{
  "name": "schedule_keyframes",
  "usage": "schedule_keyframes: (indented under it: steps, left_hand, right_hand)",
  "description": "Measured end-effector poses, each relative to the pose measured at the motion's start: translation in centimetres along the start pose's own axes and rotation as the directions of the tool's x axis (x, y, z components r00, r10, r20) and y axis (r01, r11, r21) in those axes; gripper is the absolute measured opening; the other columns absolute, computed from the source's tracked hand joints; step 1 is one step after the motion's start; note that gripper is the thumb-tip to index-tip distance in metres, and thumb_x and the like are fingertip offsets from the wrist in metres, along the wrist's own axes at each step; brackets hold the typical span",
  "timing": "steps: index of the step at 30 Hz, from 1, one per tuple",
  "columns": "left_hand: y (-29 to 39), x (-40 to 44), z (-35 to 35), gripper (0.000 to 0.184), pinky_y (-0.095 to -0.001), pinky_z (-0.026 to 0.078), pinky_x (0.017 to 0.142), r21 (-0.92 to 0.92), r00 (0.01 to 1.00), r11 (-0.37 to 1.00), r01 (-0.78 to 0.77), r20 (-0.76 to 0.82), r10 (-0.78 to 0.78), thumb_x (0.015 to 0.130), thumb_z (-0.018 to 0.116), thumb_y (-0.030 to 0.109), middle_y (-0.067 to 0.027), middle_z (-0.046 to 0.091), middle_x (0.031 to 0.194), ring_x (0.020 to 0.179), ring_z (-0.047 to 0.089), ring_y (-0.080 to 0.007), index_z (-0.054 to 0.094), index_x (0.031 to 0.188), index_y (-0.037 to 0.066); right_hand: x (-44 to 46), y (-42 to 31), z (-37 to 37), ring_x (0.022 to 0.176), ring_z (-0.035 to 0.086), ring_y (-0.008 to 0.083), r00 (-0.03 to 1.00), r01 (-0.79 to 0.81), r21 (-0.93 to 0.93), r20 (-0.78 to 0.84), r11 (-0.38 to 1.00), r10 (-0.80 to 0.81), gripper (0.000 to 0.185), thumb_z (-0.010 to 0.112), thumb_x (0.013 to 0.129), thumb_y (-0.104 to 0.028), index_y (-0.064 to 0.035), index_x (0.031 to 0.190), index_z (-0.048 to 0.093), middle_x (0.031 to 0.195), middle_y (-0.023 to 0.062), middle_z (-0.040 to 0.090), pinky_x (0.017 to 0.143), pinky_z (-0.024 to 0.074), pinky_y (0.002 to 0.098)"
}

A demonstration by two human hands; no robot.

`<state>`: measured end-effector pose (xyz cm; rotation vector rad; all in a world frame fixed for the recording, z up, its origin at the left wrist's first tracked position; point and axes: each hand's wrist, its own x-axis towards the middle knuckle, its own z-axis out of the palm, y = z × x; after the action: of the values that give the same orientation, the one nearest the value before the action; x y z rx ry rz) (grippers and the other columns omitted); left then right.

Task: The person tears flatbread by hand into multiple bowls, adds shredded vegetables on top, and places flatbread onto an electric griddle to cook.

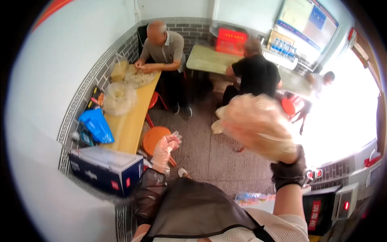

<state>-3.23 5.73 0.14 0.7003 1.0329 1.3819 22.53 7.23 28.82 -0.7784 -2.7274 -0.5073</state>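
Head view: the left hand (pixel 166 147), fingers curled, is near the orange stool (pixel 151 141) beside the table's right edge. The right hand (pixel 258 125) is blurry; I can't tell its grip, or what either holds.

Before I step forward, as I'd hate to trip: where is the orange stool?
In the head view, the orange stool is left of centre, beside the wooden table and partly behind the gloved left hand.

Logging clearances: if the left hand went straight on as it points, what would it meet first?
The left hand would likely meet a seated person's shoe first, past visible floor; depth is unclear, so it might pass above.
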Motion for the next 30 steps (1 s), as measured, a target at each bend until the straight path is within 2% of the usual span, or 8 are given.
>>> schedule_keyframes:
  steps: [3, 5, 8, 12, 19, 20, 24, 30]
  left_hand:
    - [4.9, 9.7, -3.8, 0.013, -0.0248, 0.048, 0.072, 0.101, 0.993, 0.988, -0.113, -0.024, 0.116, 0.088, 0.055, 0.011, -0.0065, 0.060, 0.095, 0.085, 0.058, -0.0141, 0.055, 0.099, 0.004]
    - [4.1, 11.2, -6.1, 0.013, -0.0259, 0.049, 0.072, 0.209, 0.969, 0.946, -0.249, 0.047, 0.244, 0.088, 0.054, 0.011, -0.0074, 0.060, 0.096, 0.085, 0.059, -0.0161, 0.056, 0.098, 0.003]
    - [4.3, 16.7, -11.9, 0.017, -0.0312, 0.052, 0.077, -0.252, 0.997, 0.965, -0.068, -0.057, 0.055, 0.087, 0.054, 0.013, -0.0106, 0.061, 0.100, 0.088, 0.062, -0.0218, 0.058, 0.099, 0.002]
    - [4.6, 16.9, -15.3, 0.018, -0.0310, 0.049, 0.081, -0.030, 0.885, 0.938, -0.346, -0.342, 0.316, 0.089, 0.055, 0.018, -0.0082, 0.060, 0.091, 0.086, 0.059, -0.0172, 0.056, 0.098, 0.002]
    - [8.5, 25.2, -21.3, 0.012, -0.0258, 0.046, 0.075, -0.091, 0.658, 0.961, -0.260, -0.746, 0.107, 0.087, 0.055, 0.011, -0.0049, 0.059, 0.086, 0.081, 0.056, -0.0131, 0.054, 0.095, 0.002]
    - [8.2, 26.5, -21.7, 0.013, -0.0258, 0.045, 0.072, -0.083, 0.608, 0.968, -0.236, -0.790, 0.081, 0.087, 0.052, 0.009, -0.0040, 0.058, 0.086, 0.079, 0.055, -0.0121, 0.052, 0.098, 0.002]
    - [4.0, 31.8, -27.0, 0.021, -0.0259, 0.046, 0.077, 0.037, 0.652, 0.991, -0.129, -0.750, 0.113, 0.087, 0.055, 0.009, -0.0050, 0.060, 0.090, 0.082, 0.057, -0.0138, 0.054, 0.107, 0.002]
    - [8.8, 40.6, -28.9, 0.028, -0.0309, 0.045, 0.087, 0.102, 0.318, 0.994, -0.024, -0.942, 0.105, 0.089, 0.051, 0.006, -0.0082, 0.062, 0.101, 0.096, 0.058, -0.0197, 0.052, 0.116, 0.000]
  right_hand:
    - [11.4, 7.0, 12.0, 0.072, 0.055, 0.0284, 1.000, 0.007, 0.526, 0.001, 0.850, -0.009, 0.020, 0.058, 0.082, -0.025, -0.0068, 0.074, 0.060, 0.072, 0.0082, 0.056, 0.064, 0.0437, 0.0379]
    - [13.6, 7.3, 19.1, 0.075, 0.055, 0.0309, 0.996, -0.064, 0.605, 0.092, 0.794, 0.010, 0.021, 0.060, 0.080, -0.027, -0.0065, 0.074, 0.061, 0.073, 0.0124, 0.055, 0.067, 0.0443, 0.0404]
    - [19.8, 6.7, 27.3, 0.083, 0.057, 0.0318, 0.921, -0.279, 0.639, 0.389, 0.717, 0.012, 0.024, 0.059, 0.080, -0.030, -0.0066, 0.079, 0.063, 0.083, 0.0137, 0.060, 0.072, 0.0453, 0.0406]
    - [29.4, 5.6, 37.2, 0.080, 0.059, 0.0306, 0.853, 0.020, 0.785, 0.309, 0.619, -0.420, 0.024, 0.056, 0.081, -0.027, -0.0035, 0.084, 0.064, 0.080, 0.0143, 0.061, 0.070, 0.0458, 0.0388]
    - [49.5, 0.5, 53.6, 0.065, 0.057, 0.0175, 0.886, -0.088, 0.972, 0.177, 0.219, -0.428, 0.025, 0.054, 0.086, -0.019, 0.0030, 0.095, 0.063, 0.071, 0.0089, 0.057, 0.061, 0.0444, 0.0295]
    - [52.3, -0.3, 53.8, 0.075, 0.057, 0.0321, 0.883, -0.190, 0.973, 0.229, 0.133, -0.411, 0.022, 0.050, 0.086, -0.015, 0.0039, 0.093, 0.058, 0.083, 0.0208, 0.061, 0.069, 0.0441, 0.0392]
    - [64.0, -9.0, 70.4, 0.093, 0.057, 0.0342, 0.934, 0.016, 0.965, 0.079, 0.262, -0.349, 0.024, 0.051, 0.086, -0.015, -0.0016, 0.103, 0.061, 0.100, 0.0197, 0.061, 0.083, 0.0441, 0.0402]
    - [73.9, -16.5, 74.6, 0.104, 0.055, 0.0372, 0.812, 0.067, 0.850, 0.257, 0.522, -0.523, 0.029, 0.045, 0.087, -0.021, -0.0036, 0.102, 0.063, 0.109, 0.0221, 0.059, 0.088, 0.0429, 0.0434]
